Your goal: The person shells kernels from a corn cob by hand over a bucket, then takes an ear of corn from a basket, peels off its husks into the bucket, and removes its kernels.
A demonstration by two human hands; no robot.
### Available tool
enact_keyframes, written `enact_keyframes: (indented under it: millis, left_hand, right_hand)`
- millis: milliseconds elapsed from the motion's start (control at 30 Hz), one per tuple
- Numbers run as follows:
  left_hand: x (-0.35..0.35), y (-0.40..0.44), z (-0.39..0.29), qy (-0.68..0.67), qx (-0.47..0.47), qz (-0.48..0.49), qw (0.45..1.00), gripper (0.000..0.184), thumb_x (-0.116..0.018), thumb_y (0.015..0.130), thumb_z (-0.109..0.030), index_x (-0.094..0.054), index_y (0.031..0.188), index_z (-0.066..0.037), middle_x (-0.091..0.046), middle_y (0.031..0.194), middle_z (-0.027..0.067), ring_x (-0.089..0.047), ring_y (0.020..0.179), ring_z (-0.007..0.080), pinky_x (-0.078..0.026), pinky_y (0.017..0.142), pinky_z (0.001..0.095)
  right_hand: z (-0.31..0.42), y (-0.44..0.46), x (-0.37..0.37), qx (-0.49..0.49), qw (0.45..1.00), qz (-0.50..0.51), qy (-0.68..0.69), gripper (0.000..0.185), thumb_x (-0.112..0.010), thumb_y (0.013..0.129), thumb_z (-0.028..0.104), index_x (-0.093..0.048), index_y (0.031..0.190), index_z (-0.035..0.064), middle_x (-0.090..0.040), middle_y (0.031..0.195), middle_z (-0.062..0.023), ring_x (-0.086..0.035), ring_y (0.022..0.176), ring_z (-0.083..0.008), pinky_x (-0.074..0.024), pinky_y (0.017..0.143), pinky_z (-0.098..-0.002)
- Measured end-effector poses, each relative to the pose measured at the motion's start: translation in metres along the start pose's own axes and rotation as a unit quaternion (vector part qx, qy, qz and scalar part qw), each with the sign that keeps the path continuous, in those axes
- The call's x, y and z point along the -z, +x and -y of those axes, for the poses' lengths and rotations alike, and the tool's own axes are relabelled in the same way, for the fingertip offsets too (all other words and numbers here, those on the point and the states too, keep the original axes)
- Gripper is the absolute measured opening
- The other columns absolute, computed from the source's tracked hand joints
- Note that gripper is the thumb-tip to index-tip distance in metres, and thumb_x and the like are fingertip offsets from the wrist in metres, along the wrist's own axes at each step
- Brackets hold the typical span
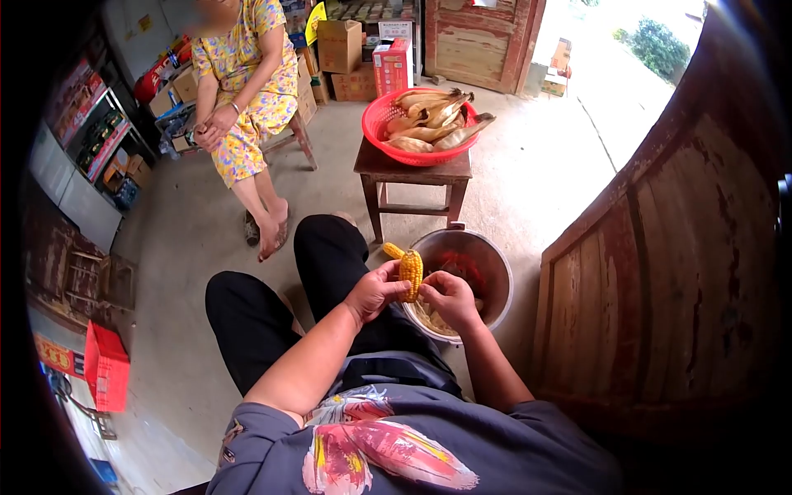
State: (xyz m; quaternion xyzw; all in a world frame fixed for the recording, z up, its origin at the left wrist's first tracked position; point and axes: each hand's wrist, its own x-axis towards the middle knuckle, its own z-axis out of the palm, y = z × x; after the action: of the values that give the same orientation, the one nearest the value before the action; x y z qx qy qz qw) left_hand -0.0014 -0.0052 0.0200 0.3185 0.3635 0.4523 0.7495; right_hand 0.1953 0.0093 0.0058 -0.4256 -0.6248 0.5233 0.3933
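Note:
My left hand (377, 291) is closed around a yellow corn cob (411, 275), which stands upright over the bucket's near left rim. Pinched together, the fingertips of my right hand (450, 298) touch the cob's lower right side; anything small between them is hidden. A second yellow corn cob (393, 250) shows just behind the first, by my knee, and I cannot tell what supports it. Below my hands, a metal bucket (505, 285) holds pale husks and something red.
A wooden stool (371, 162) bears a red plastic basket (370, 132) of corn in dry husks. A person in a yellow floral outfit (256, 82) sits at the left. Wooden door (660, 272) at right, red crate (107, 367) at left, boxes (340, 48) behind.

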Motion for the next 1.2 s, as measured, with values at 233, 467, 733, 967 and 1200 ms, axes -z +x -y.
enact_keyframes:
  millis: [233, 467, 733, 967, 1200]
  left_hand:
    - [0.002, 0.002, 0.005, 0.052, 0.006, 0.004, 0.999, 0.053, -0.068, 0.085, -0.005, -0.045, 0.132, -0.003, -0.056, 0.119, 0.0069, -0.057, 0.108, 0.0167, -0.047, 0.093, 0.0299]
    - [0.004, 0.003, 0.006, 0.025, 0.005, -0.004, 1.0, 0.053, -0.067, 0.086, -0.004, -0.043, 0.133, -0.004, -0.056, 0.118, 0.0062, -0.056, 0.108, 0.0167, -0.046, 0.093, 0.0302]
    - [0.0, 0.002, 0.006, 0.013, 0.01, 0.0, 1.0, 0.053, -0.065, 0.086, -0.003, -0.041, 0.133, -0.004, -0.056, 0.118, 0.0063, -0.057, 0.108, 0.0176, -0.046, 0.094, 0.0308]
    - [0.003, 0.003, 0.006, 0.031, -0.01, -0.008, 0.999, 0.056, -0.067, 0.084, 0.0, -0.041, 0.133, -0.005, -0.056, 0.119, 0.0068, -0.058, 0.107, 0.0179, -0.047, 0.094, 0.0308]
    - [0.0, 0.003, 0.005, 0.038, -0.014, 0.0, 0.999, 0.054, -0.067, 0.083, 0.001, -0.042, 0.131, -0.004, -0.057, 0.118, 0.0062, -0.058, 0.106, 0.0173, -0.047, 0.094, 0.0314]
  right_hand:
    - [0.002, -0.002, 0.005, 0.011, 0.997, -0.024, -0.069, 0.012, -0.065, 0.079, 0.011, -0.064, 0.08, -0.0005, -0.063, 0.071, -0.0114, -0.06, 0.065, -0.0163, -0.0489, 0.065, -0.0299]
    - [-0.034, -0.001, 0.028, -0.001, 0.98, -0.104, -0.168, 0.013, -0.063, 0.079, 0.015, -0.066, 0.079, 0.0025, -0.064, 0.071, -0.0131, -0.063, 0.064, -0.023, -0.0505, 0.063, -0.0329]
    - [-0.018, -0.011, 0.027, 0.027, 0.993, -0.051, -0.1, 0.012, -0.069, 0.083, 0.013, -0.066, 0.09, 0.0023, -0.065, 0.08, -0.0076, -0.062, 0.075, -0.016, -0.0506, 0.071, -0.0291]
    - [0.015, -0.005, 0.008, 0.008, 0.996, 0.007, -0.085, 0.016, -0.07, 0.084, 0.016, -0.067, 0.089, 0.0009, -0.066, 0.078, -0.0098, -0.061, 0.07, -0.0144, -0.05, 0.067, -0.0282]
    - [0.004, 0.0, 0.011, 0.066, 0.989, -0.058, -0.121, 0.009, -0.067, 0.077, 0.01, -0.065, 0.08, 0.0022, -0.062, 0.073, -0.0123, -0.061, 0.066, -0.0219, -0.0501, 0.064, -0.0316]
